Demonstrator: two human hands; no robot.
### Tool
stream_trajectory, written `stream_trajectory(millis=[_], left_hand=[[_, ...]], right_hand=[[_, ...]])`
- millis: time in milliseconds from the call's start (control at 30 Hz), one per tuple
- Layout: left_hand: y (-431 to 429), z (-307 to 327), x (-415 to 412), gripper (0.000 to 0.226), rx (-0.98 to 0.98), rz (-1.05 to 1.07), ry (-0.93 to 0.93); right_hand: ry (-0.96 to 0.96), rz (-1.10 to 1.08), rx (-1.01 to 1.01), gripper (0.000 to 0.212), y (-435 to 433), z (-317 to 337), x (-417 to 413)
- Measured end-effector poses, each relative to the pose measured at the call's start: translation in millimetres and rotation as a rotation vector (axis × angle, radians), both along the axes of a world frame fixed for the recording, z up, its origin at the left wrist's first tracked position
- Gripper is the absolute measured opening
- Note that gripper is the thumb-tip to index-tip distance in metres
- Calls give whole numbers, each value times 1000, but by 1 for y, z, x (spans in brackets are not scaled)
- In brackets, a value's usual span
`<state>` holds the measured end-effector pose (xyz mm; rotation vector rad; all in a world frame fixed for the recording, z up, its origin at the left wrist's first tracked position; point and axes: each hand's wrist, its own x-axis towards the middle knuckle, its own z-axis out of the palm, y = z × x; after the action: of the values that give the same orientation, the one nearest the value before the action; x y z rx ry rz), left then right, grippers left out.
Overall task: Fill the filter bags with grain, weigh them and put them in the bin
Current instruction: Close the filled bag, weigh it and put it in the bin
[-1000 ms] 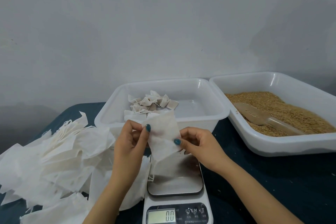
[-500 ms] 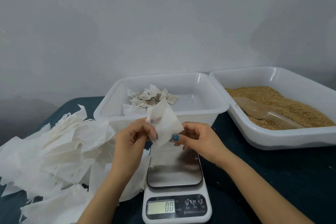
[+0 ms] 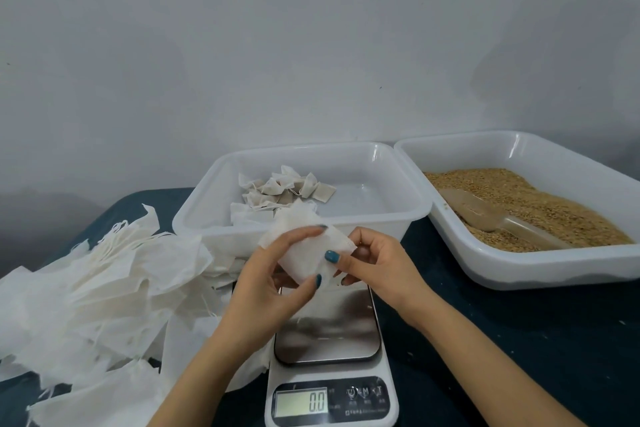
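Observation:
An empty white filter bag [image 3: 304,246] is held above the scale [image 3: 329,340], between both hands. My left hand [image 3: 266,284] grips its left side with thumb and fingers curled round it. My right hand [image 3: 374,263] pinches its right edge. The scale's steel plate is bare and its display [image 3: 300,402] reads 0.0. Behind the hands stands a white bin [image 3: 408,215] with several filled bags [image 3: 287,189] at its left. A white tray of grain [image 3: 530,204] at the right holds a clear scoop [image 3: 485,215].
A heap of empty filter bags [image 3: 93,295] covers the dark blue table [image 3: 519,340] at the left, up to the scale's side. A plain grey wall stands behind the bin and tray. The grain tray's rim [image 3: 554,270] lies right of my right forearm.
The bag has been turned and drawn lower between my hands; my left fingers now wrap round it from the front. The scale still reads 0.0.

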<state>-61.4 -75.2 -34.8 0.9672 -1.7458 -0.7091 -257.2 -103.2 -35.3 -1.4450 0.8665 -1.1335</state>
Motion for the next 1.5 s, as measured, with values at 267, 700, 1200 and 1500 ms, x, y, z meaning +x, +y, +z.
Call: stream_trajectory(millis=[267,700,1200,1500], left_hand=[[-2,1,-2,30,121,-1,42],[-7,-4,3,53,112,93,80],[-6,-3,0,16,39,144,-60],[-5,-3,1,14,60,153,35]], right_hand=[[-6,-60,1,31,1,4,1],[19,0,101,37,1,1,0],[95,-86,-71,44,3,2,0],[87,-138,-161,33,4,-1,7]])
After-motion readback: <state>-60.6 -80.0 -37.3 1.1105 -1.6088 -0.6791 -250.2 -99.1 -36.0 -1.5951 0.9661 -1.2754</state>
